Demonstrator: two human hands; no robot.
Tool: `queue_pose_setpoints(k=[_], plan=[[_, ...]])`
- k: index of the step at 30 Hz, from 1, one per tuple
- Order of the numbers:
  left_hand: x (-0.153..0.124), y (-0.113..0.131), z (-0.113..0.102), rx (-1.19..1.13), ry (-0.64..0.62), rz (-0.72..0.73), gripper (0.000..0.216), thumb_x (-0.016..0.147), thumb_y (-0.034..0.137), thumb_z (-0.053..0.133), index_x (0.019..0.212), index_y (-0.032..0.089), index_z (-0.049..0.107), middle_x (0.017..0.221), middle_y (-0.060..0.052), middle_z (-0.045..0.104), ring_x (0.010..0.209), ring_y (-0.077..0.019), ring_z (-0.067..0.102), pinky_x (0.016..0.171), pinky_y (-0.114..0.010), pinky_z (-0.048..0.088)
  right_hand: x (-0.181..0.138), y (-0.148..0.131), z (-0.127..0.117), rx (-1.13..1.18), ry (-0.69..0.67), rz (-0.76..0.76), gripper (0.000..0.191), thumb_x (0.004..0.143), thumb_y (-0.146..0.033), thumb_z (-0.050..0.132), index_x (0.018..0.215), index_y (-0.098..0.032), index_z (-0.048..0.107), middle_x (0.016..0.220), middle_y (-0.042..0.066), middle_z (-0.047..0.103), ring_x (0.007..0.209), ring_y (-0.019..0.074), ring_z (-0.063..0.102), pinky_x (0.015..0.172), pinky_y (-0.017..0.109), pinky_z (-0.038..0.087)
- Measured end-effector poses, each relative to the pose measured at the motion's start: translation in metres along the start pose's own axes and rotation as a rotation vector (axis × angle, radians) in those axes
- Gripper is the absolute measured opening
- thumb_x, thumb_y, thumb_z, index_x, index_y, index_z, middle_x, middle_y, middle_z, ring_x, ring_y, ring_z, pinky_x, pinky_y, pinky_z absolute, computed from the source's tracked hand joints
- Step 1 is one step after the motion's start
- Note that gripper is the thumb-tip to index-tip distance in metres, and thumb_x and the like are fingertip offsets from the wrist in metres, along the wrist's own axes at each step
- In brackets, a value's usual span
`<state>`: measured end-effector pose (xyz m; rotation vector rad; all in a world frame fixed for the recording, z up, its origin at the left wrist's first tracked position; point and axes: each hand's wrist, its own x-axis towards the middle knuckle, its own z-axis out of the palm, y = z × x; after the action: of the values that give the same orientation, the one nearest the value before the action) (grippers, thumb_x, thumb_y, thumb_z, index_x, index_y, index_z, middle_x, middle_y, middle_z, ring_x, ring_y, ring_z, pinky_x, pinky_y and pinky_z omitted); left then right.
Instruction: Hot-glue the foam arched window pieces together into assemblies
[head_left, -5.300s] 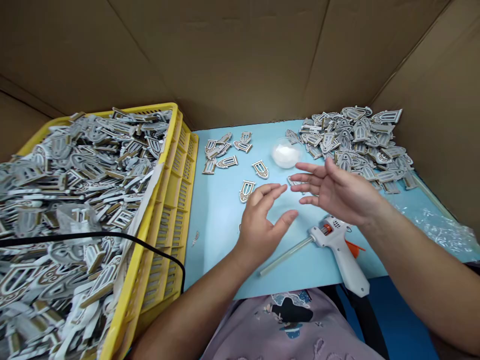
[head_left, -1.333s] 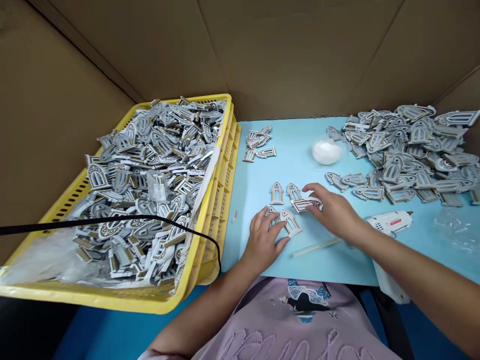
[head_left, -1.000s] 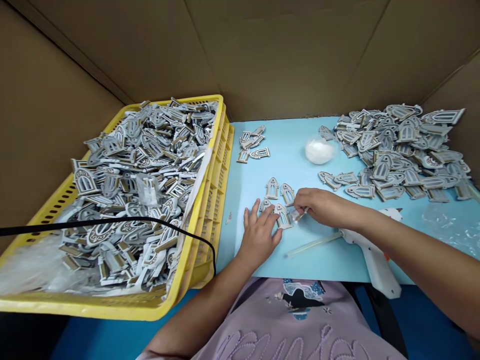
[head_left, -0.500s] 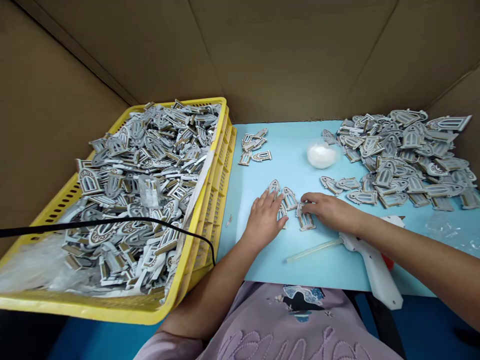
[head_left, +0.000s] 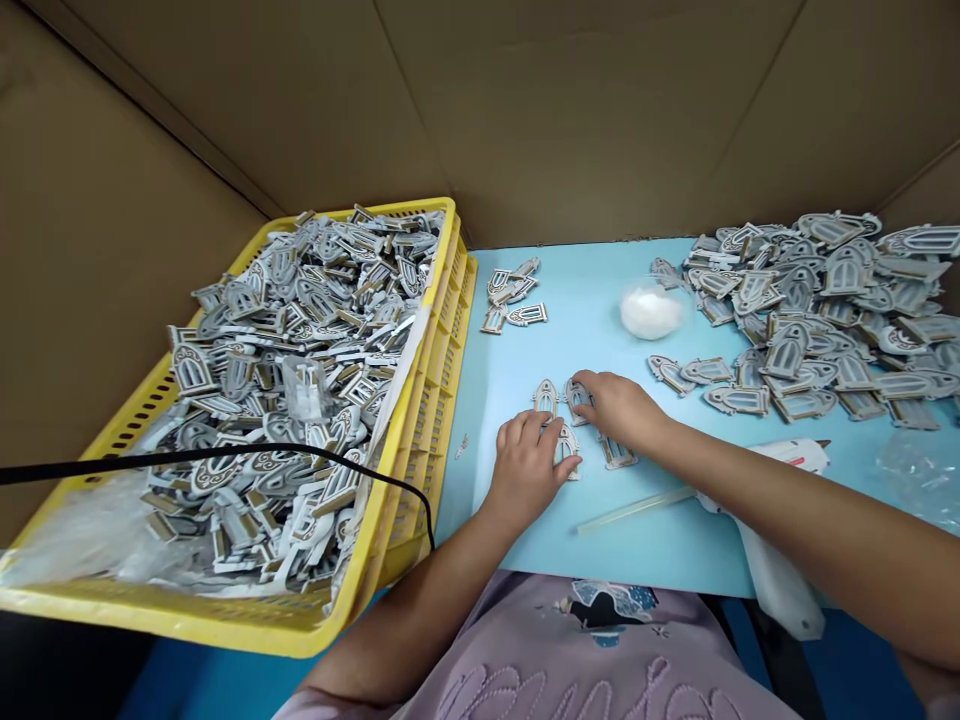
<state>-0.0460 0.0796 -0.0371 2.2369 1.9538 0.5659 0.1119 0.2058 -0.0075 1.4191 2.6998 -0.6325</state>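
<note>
Light-blue board [head_left: 469, 420] is the work surface. Big heap of grey-and-tan arched window cutouts [head_left: 810, 310] on the right, small cluster of cutouts [head_left: 514, 298] back left, a few more cutouts [head_left: 545, 398] mid-board. Also on it: clear bowl [head_left: 651, 312] of white stuff, white glue gun [head_left: 787, 455] — glue stick [head_left: 637, 510] reaching from it — plastic film [head_left: 922, 465] at the right edge.

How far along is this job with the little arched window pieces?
Little looks finished: perhaps the small cluster of grey-and-tan arched window pieces on the pale blue sheet. In hand: four pieces, the left hand on one, the right hand touching another. Left: the big loose heap at right; the yellow plastic crate is heaped too; whether those are finished is unclear.
</note>
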Motion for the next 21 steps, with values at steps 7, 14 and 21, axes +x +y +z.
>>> queue_pose_setpoints(k=[7,14,21], plan=[[-0.001,-0.003,-0.003,0.010,-0.010,-0.027,0.060,0.085,0.046,0.073,0.135,0.018,0.056,0.135,-0.015,0.061,0.128,-0.0357,0.050,0.107,-0.057,0.039,-0.003,-0.009,-0.014,-0.047,-0.024,0.020,0.041,0.099,-0.037,0.058,0.134,-0.017,0.053,0.118,0.009,0.062,0.100,0.0209,0.064,0.087,0.042,0.056],[-0.001,0.007,-0.011,0.049,-0.138,0.038,0.055,0.099,0.053,0.048,0.148,0.028,0.043,0.156,-0.009,0.047,0.151,-0.0344,0.027,0.115,-0.074,0.017,-0.045,0.020,-0.025,-0.058,-0.244,-0.195,0.040,0.087,-0.022,0.072,0.126,-0.021,0.062,0.108,0.004,0.062,0.095,0.0191,0.062,0.085,0.039,0.055],[-0.004,0.002,-0.009,0.016,-0.133,-0.004,0.050,0.095,0.043,0.061,0.141,0.024,0.051,0.152,-0.009,0.052,0.150,-0.0341,0.029,0.117,-0.067,0.026,-0.019,0.028,-0.019,-0.114,-0.117,-0.011,0.038,0.097,-0.035,0.062,0.131,-0.019,0.057,0.117,0.008,0.062,0.097,0.0196,0.063,0.086,0.041,0.056]])
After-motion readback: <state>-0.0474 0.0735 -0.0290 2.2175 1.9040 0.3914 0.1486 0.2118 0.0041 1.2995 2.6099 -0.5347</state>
